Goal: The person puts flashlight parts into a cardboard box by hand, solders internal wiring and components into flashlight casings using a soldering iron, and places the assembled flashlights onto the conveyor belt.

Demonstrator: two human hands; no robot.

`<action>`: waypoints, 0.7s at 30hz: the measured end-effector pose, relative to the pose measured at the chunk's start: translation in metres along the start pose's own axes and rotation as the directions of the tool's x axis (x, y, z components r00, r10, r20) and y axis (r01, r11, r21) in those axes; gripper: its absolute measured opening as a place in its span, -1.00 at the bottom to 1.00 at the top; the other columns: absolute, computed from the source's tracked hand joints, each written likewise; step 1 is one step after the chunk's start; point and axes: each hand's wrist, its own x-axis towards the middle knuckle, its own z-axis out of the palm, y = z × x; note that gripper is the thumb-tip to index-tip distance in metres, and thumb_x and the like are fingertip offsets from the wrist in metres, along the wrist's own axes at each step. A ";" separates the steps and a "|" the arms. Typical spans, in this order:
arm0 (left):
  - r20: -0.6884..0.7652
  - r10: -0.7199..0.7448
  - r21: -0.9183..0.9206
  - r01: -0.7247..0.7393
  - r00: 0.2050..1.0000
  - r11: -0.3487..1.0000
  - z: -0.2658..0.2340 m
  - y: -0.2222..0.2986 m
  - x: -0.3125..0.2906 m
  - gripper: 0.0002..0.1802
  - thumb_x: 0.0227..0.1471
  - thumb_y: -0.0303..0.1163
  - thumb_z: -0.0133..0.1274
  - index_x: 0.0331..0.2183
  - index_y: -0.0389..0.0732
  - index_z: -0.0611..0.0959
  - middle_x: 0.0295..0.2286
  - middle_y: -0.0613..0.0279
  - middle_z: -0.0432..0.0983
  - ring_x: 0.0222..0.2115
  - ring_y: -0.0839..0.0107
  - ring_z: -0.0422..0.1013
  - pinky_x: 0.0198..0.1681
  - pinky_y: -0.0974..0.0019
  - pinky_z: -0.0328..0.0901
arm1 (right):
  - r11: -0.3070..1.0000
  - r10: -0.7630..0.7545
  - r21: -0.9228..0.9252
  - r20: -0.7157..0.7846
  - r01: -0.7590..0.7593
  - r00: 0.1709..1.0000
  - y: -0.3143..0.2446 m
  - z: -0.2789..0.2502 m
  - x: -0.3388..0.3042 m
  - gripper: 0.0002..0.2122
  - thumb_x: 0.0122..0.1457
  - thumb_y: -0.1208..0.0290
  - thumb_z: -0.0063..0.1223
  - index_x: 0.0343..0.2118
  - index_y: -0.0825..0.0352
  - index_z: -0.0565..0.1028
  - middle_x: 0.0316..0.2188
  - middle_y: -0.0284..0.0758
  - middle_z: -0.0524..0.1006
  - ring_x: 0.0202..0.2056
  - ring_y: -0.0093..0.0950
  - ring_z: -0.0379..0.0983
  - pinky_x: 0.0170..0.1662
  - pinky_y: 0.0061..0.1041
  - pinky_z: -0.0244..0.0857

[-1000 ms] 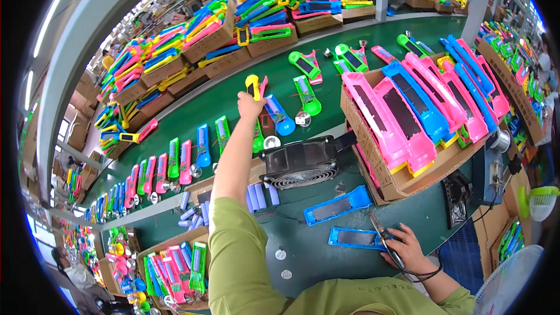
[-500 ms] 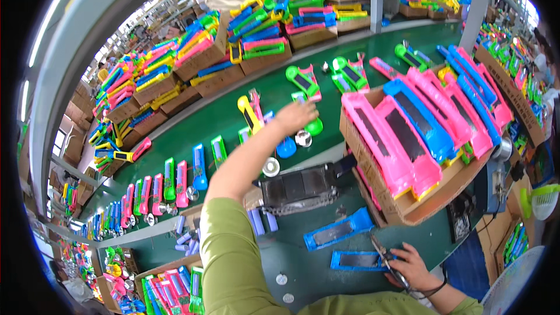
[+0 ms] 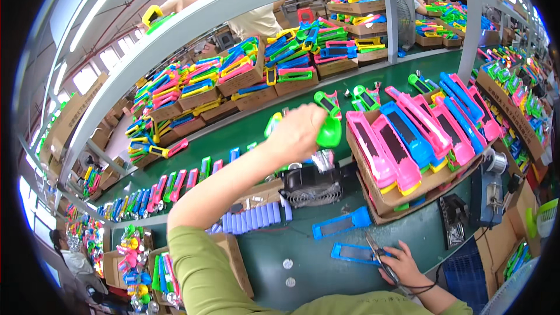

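Note:
My left arm reaches across the bench toward the conveyor. At its end my left hand (image 3: 297,132) is closed on a green plastic lamp shell (image 3: 330,133), whose rounded end sticks out past the fingers. A shiny silver piece (image 3: 322,160) shows just under it; whether it is joined to the shell I cannot tell. At the lower right my right hand (image 3: 402,267) grips a pair of dark-handled pliers (image 3: 381,258), jaws pointing up and left. Their jaws lie over the end of a blue plastic frame (image 3: 353,252). Another blue frame (image 3: 341,224) rests just beyond it.
A cardboard box (image 3: 373,193) heaped with pink and blue shells stands to the right. A small black fan (image 3: 312,185) sits mid-bench beside a row of purple battery cells (image 3: 252,219). The green conveyor (image 3: 227,134) carries coloured shells. Across it, a co-worker (image 3: 256,22) stands behind full boxes.
My left hand has come back from the conveyor, lifting the green lamp shell. The view has tilted up and shifted left. My right hand keeps its grip on the pliers.

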 end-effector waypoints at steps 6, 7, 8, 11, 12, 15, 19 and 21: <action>0.218 0.116 -0.114 -0.093 0.969 0.989 0.010 0.164 -0.118 -0.39 -0.27 -0.22 0.07 -0.16 -0.37 0.35 -0.49 0.15 0.33 -0.47 0.29 0.34 -0.46 0.30 0.28 | 0.996 -0.091 0.006 0.001 0.091 0.996 0.004 0.003 -0.006 -0.52 -0.18 0.48 0.12 -0.10 0.23 0.28 -0.30 -0.33 0.47 -0.09 -0.35 0.29 0.07 0.00 -0.08; 0.231 0.105 -0.141 -0.074 0.967 0.987 0.018 0.186 -0.136 -0.39 -0.27 -0.22 0.07 -0.16 -0.37 0.35 -0.49 0.15 0.33 -0.47 0.29 0.34 -0.46 0.30 0.28 | 0.992 -0.124 -0.010 -0.026 0.124 0.992 0.007 0.004 -0.006 -0.51 -0.18 0.48 0.12 -0.10 0.23 0.27 -0.29 -0.32 0.46 -0.12 -0.35 0.32 0.08 0.00 -0.10; 0.347 0.037 -0.140 0.012 0.937 0.990 0.029 0.206 -0.156 -0.27 -0.34 -0.13 0.13 -0.11 -0.31 0.33 -0.49 0.17 0.34 -0.48 0.29 0.35 -0.46 0.31 0.28 | 0.989 -0.147 -0.024 -0.050 0.146 0.988 0.006 0.007 -0.009 -0.50 -0.19 0.48 0.11 -0.09 0.23 0.27 -0.28 -0.31 0.46 -0.15 -0.35 0.34 0.09 0.00 -0.11; 0.486 -0.084 -0.123 0.163 0.870 0.979 0.067 0.245 -0.199 -0.12 -0.44 0.00 0.20 -0.04 -0.17 0.31 -0.48 0.18 0.33 -0.49 0.28 0.36 -0.46 0.31 0.29 | 0.987 -0.151 0.037 -0.056 0.153 0.987 0.012 0.010 -0.006 -0.49 -0.19 0.53 0.10 -0.07 0.25 0.26 -0.28 -0.30 0.46 -0.26 -0.39 0.42 0.10 0.00 -0.11; 0.507 -0.140 -0.090 0.213 0.850 0.973 0.072 0.259 -0.211 -0.09 -0.47 0.03 0.20 -0.02 -0.09 0.30 -0.48 0.19 0.31 -0.48 0.28 0.35 -0.44 0.30 0.29 | 0.986 -0.136 0.088 -0.046 0.139 0.990 0.006 0.006 -0.001 -0.49 -0.18 0.54 0.09 -0.07 0.25 0.26 -0.29 -0.30 0.47 -0.30 -0.40 0.44 0.10 0.00 -0.10; 0.506 -0.184 -0.215 0.330 0.843 0.919 0.066 0.262 -0.213 -0.25 -0.38 -0.12 0.21 -0.05 -0.01 0.35 -0.31 0.14 0.32 -0.37 0.23 0.34 -0.35 0.28 0.29 | 0.990 -0.094 0.092 -0.101 0.104 0.990 0.010 0.014 -0.001 -0.58 -0.17 0.65 0.06 -0.17 0.24 0.32 -0.39 -0.32 0.51 -0.37 -0.39 0.47 0.10 -0.02 -0.07; 0.308 -0.243 -0.763 0.392 0.920 0.514 0.068 0.253 -0.228 -0.64 -0.18 -0.45 0.10 -0.21 -0.16 0.52 -0.15 0.08 0.34 -0.20 0.17 0.35 -0.18 0.28 0.28 | 0.981 -0.121 0.142 -0.099 0.134 0.988 0.018 0.021 -0.005 -0.49 -0.19 0.66 0.03 -0.07 0.25 0.27 -0.35 -0.28 0.48 -0.36 -0.37 0.46 0.10 -0.09 -0.02; 0.309 -0.464 -0.803 0.489 0.830 0.341 0.073 0.262 -0.237 -0.72 -0.13 -0.52 0.03 -0.25 -0.22 0.54 -0.17 0.06 0.37 -0.19 0.20 0.35 -0.15 0.28 0.27 | 0.974 -0.106 0.188 -0.120 0.127 0.987 0.015 0.027 -0.003 -0.52 -0.16 0.69 0.01 -0.08 0.27 0.28 -0.38 -0.26 0.50 -0.39 -0.37 0.47 -0.02 -0.26 0.21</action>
